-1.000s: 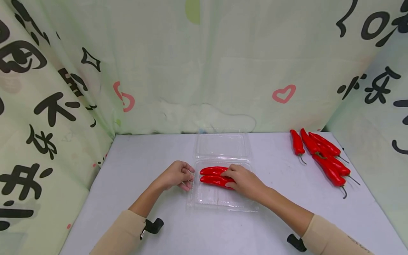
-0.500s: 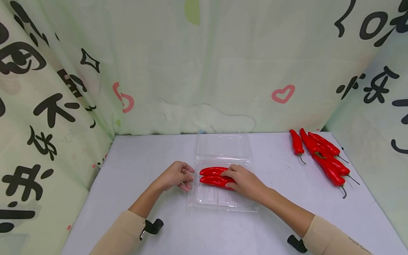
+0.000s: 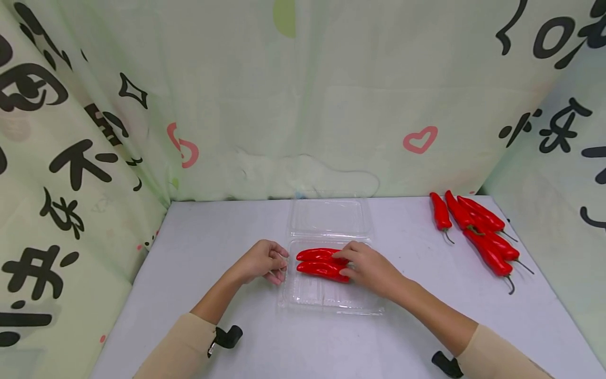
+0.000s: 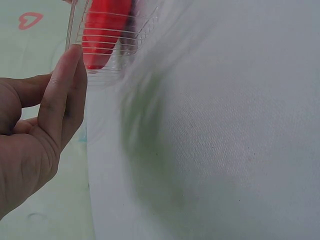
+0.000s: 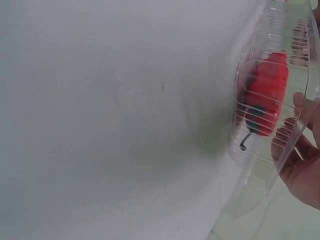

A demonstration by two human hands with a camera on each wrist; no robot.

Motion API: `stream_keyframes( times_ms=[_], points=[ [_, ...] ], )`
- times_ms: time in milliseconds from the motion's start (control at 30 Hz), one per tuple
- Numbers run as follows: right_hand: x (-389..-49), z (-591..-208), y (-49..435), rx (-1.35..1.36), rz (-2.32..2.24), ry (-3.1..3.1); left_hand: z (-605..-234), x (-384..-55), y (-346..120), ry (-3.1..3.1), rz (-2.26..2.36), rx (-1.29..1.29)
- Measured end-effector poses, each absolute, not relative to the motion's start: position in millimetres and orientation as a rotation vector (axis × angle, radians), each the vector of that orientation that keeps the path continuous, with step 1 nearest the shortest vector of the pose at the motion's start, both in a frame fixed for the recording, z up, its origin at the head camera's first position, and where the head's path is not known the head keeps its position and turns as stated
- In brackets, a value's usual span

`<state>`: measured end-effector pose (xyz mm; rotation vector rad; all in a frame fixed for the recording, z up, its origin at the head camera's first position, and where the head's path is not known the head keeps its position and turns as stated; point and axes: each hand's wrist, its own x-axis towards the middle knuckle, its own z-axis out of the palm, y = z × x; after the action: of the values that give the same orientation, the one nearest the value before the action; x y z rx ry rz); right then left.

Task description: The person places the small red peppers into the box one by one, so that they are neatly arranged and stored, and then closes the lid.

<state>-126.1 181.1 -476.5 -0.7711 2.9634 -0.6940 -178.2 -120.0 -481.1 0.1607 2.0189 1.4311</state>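
Note:
Two red chili peppers (image 3: 318,269) lie side by side in the base of a clear plastic clamshell box (image 3: 312,300), stems to the right. The lid (image 3: 331,217) is folded back behind it. My left hand (image 3: 268,261) holds the box's left rim; in the left wrist view, fingertips (image 4: 75,50) meet the ribbed wall. Over the peppers' stem ends is my right hand (image 3: 371,268), thumb and fingers spread apart. In the right wrist view, a pepper (image 5: 270,95) with a dark green stem shows through the box wall, beside the right hand (image 5: 305,160).
Several more red chili peppers (image 3: 492,247) are piled on the right of the white table (image 3: 227,221), with a single one (image 3: 441,212) at the pile's left. Printed curtains (image 3: 303,105) stand behind and at both sides.
My right hand has drawn back slightly to the right, its fingers loosening from the peppers, whose right ends show more. The left hand and the box stay put.

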Motion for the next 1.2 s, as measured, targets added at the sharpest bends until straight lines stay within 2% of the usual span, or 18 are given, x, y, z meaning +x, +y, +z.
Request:
stream_keyframes(
  times_ms=[433, 933, 1200],
  points=[
    [-124, -460, 216, -0.749, -0.822, 3.043, -480, -178, -120, 2.029, 1.418, 0.161],
    [-123, -453, 272, -0.594, -0.887, 3.165, -480, -178, -119, 2.029, 1.422, 0.152],
    [-116, -452, 313, -0.384, -0.842, 3.216, -481, -179, -120, 2.02, 1.428, 0.147]
  ],
)
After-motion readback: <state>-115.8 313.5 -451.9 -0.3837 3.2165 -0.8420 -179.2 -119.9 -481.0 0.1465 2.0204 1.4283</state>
